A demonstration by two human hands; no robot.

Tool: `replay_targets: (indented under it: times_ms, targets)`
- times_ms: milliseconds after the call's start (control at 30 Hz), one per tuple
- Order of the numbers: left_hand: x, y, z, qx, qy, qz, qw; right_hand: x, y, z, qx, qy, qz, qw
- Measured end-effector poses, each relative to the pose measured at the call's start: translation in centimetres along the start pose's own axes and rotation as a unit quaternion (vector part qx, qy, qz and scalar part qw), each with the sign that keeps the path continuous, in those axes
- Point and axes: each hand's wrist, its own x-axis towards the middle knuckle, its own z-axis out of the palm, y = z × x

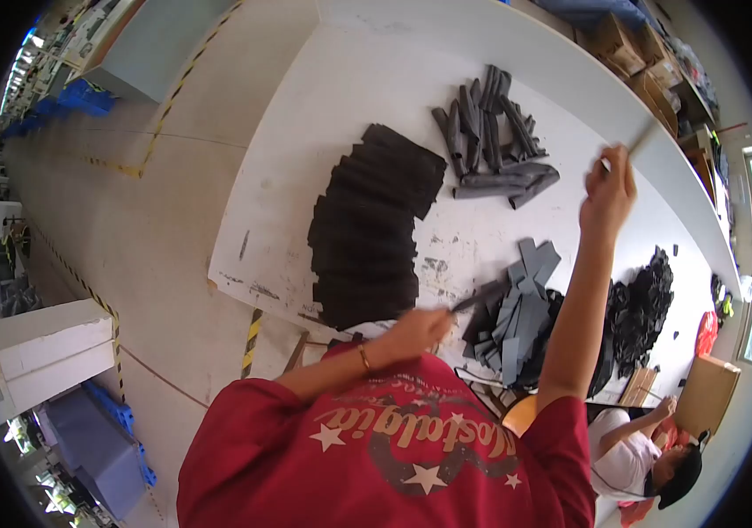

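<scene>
My left hand is low at the table's near edge, fingers closed round one end of a dark flat strip. The strip's other end points toward a loose heap of grey and black flat pieces. My right hand is raised over the table's right part, its fingers closed on a thin stick-like thing, too blurred to name. Left of centre lies a long overlapping row of black pieces. Beyond it, rolled dark grey pieces lie in a loose pile.
The white table has a raised wall along its far side. A pile of black pieces lies at the right. Another person sits at the lower right by a cardboard box. Cartons stand behind the wall.
</scene>
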Motion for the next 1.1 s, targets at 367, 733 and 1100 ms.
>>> replay_targets:
  times_ms: [367, 733, 1100]
  targets:
    - [3.3, 0.2, -2.2, -0.170, 0.050, -0.039, 0.983, -15.0, 9.4, -1.0, -0.003, -0.177, 0.258, 0.950]
    - [2.5, -2.2, -5.6, 0.135, 0.228, 0.118, 0.957, -0.9, 8.0, 0.3, -0.220, -0.071, -0.034, 0.972]
    - [7.4, -6.7, -10.7, 0.309, 0.094, 0.115, 0.939, -13.4, 11.1, -13.6, -0.329, -0.320, 0.104, 0.882]
